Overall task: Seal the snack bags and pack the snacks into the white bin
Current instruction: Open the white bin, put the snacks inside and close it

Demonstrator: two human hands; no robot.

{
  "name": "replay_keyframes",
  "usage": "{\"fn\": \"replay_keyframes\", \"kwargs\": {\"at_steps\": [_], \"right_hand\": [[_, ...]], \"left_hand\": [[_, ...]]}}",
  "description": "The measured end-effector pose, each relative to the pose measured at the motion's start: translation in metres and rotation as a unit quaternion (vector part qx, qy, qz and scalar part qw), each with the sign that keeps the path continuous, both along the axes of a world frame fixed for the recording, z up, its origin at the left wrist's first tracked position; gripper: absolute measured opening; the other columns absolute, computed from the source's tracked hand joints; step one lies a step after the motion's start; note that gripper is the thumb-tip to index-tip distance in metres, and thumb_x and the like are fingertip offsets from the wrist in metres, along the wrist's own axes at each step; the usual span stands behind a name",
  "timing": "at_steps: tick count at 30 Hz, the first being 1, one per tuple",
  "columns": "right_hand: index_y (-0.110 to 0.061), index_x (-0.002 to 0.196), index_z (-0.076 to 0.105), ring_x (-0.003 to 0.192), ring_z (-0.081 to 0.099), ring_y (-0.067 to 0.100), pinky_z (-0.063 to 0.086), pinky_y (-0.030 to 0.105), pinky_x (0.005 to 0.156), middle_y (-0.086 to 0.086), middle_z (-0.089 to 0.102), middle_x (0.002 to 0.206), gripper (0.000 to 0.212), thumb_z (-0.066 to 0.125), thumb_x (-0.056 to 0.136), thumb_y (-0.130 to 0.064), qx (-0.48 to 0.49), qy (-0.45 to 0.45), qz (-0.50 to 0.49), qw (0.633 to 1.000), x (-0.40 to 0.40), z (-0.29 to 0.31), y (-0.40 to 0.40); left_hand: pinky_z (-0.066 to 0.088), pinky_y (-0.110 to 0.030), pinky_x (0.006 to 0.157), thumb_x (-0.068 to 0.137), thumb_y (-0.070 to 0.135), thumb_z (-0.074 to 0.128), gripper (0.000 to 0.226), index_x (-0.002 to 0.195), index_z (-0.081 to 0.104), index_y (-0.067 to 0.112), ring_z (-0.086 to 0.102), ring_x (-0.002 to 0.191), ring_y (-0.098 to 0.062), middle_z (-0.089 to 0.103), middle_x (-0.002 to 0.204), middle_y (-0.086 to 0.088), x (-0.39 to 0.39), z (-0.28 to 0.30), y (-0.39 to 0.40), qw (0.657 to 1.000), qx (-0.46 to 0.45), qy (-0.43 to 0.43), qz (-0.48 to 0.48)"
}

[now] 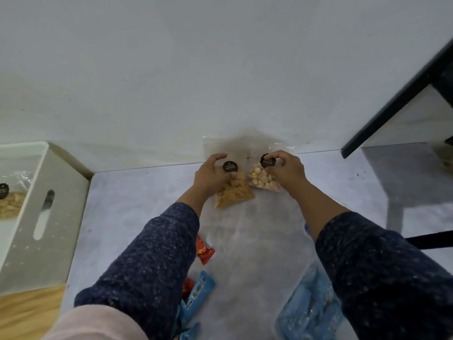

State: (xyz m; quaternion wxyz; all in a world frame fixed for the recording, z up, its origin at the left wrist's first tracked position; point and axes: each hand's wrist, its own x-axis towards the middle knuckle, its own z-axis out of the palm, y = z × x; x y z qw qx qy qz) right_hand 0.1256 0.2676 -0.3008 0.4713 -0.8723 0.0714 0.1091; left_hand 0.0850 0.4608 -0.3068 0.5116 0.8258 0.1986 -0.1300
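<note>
Both hands are reaching to the far edge of the grey bench, by the wall: the left hand is curling around a clear snack bag of orange sticks, thumb and fingers pinching near its round black label, while the right hand is gripping the neighbouring clear bag of pale puffs at its own black label. The two bags are lying side by side, touching. The white bin is sitting at the left with another clear snack bag inside it, and orange and blue wrapped snacks are lying nearer the person.
</note>
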Motion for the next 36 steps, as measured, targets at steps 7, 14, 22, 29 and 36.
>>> {"fn": "replay_keyframes", "kwargs": {"at_steps": [7,14,22,29,36], "right_hand": [[-0.032,0.081,0.066,0.082,0.052,0.018,0.048,0.032,0.075,-0.011,0.054,0.077,0.030,0.063,0.076,-0.002,0.024,-0.010,-0.037,0.999,-0.039,0.029,0.023],[-0.012,0.098,0.070,0.095,0.052,0.014,0.046,0.027,0.081,0.002,0.058,0.101,0.022,0.065,0.080,0.000,0.071,-0.082,-0.058,0.992,-0.100,0.100,0.083],[-0.010,0.094,0.069,0.089,0.052,0.011,0.043,0.012,0.057,-0.002,0.056,0.091,0.019,0.066,0.079,0.001,0.140,-0.138,-0.023,0.980,-0.160,0.172,0.183],[-0.015,0.082,0.066,0.093,0.051,0.016,0.043,0.023,0.072,0.004,0.058,0.094,0.016,0.071,0.076,-0.002,0.158,-0.149,0.049,0.975,-0.175,0.206,0.269],[-0.014,0.084,0.066,0.092,0.052,0.016,0.044,0.027,0.075,-0.009,0.055,0.078,0.017,0.070,0.077,0.001,0.177,-0.126,0.123,0.968,-0.181,0.202,0.361]], "left_hand": [[0.050,-0.027,0.071,0.080,0.013,0.072,0.045,0.118,0.057,0.032,0.056,0.089,-0.019,0.055,0.093,-0.003,-0.030,0.023,0.032,0.998,-0.040,-0.048,-0.020],[0.052,-0.033,0.070,0.086,0.008,0.063,0.024,0.103,0.066,0.025,0.059,0.071,-0.015,0.062,0.096,-0.001,-0.084,0.086,0.096,0.988,-0.090,-0.123,0.003],[0.049,-0.028,0.093,0.085,0.002,0.063,0.024,0.099,0.067,0.021,0.061,0.095,-0.014,0.065,0.099,-0.004,-0.149,0.163,0.197,0.972,-0.102,-0.211,0.028],[0.050,-0.029,0.089,0.086,0.002,0.062,0.023,0.098,0.067,0.021,0.060,0.094,-0.017,0.064,0.102,-0.007,-0.186,0.202,0.279,0.961,-0.073,-0.255,0.082],[0.049,-0.023,0.068,0.089,0.004,0.060,0.021,0.099,0.066,0.021,0.059,0.087,-0.015,0.061,0.104,-0.007,-0.217,0.206,0.360,0.958,-0.047,-0.244,0.146]]}}
